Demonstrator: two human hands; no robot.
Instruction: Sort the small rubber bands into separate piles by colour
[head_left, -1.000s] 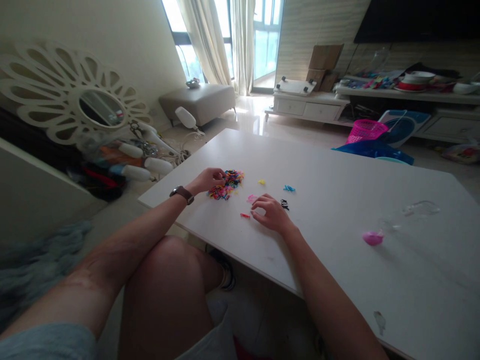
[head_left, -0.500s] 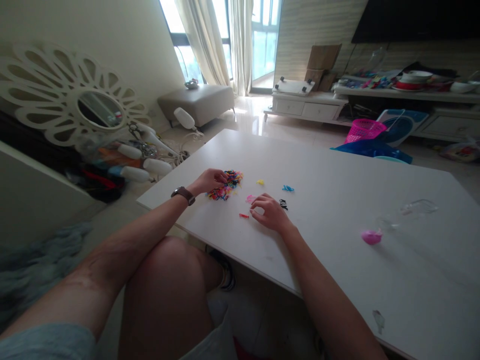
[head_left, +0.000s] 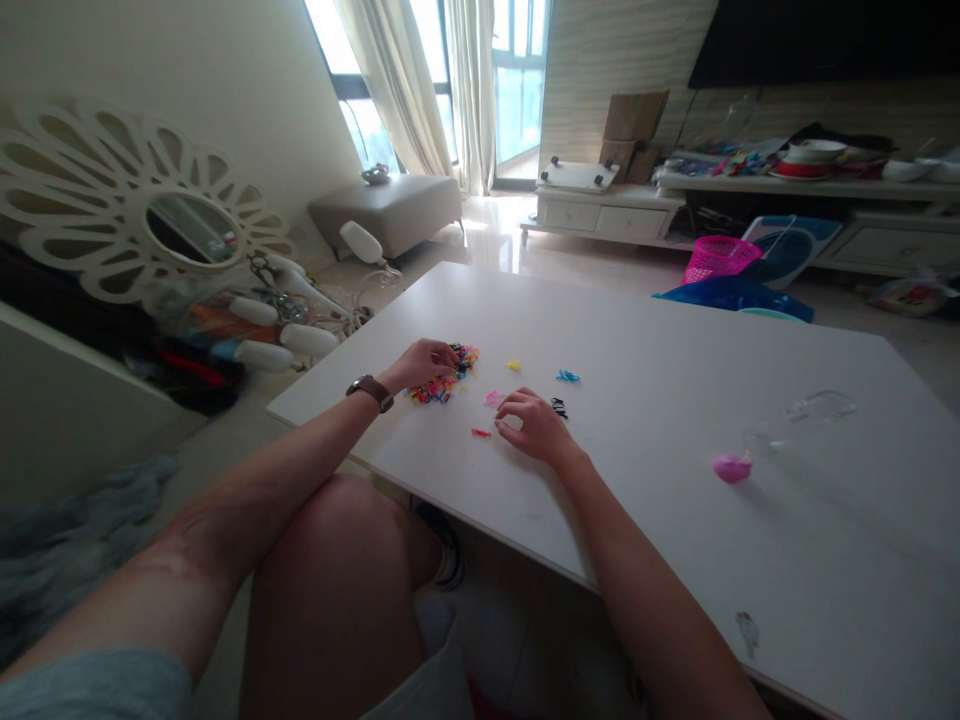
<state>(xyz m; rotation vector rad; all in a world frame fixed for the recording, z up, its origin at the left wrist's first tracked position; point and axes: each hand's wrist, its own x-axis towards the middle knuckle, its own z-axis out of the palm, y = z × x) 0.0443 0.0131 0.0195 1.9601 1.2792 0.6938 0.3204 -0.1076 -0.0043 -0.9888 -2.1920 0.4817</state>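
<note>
Over a pile of tiny multicoloured pieces [head_left: 431, 390], too small to name for sure, rests my left hand [head_left: 422, 362]. Its fingers are bent and apart, with the tips at dark pieces in the pile; no held piece shows. My right hand [head_left: 534, 425] lies on the table with its fingers loosely curved and a gap between thumb and forefinger. Pink pieces [head_left: 493, 398] sit just beyond its fingertips, and a red piece [head_left: 481, 433] lies to their left. Black pieces [head_left: 559, 408] are beside its knuckles. Farther back are small yellow [head_left: 513, 365] and blue [head_left: 568, 376] groups.
On the white table's [head_left: 675, 400] right side are a pink lump [head_left: 732, 468], a transparent container [head_left: 821, 405] and a small greyish scrap [head_left: 747, 633]. The near table edge runs beneath both forearms. A lamp with white shades [head_left: 262, 356] stands beyond the left edge.
The camera view has shifted slightly, so most things sit a little farther left. Both hands stay in nearly the same places on the table, and the small colour groups look unchanged.
</note>
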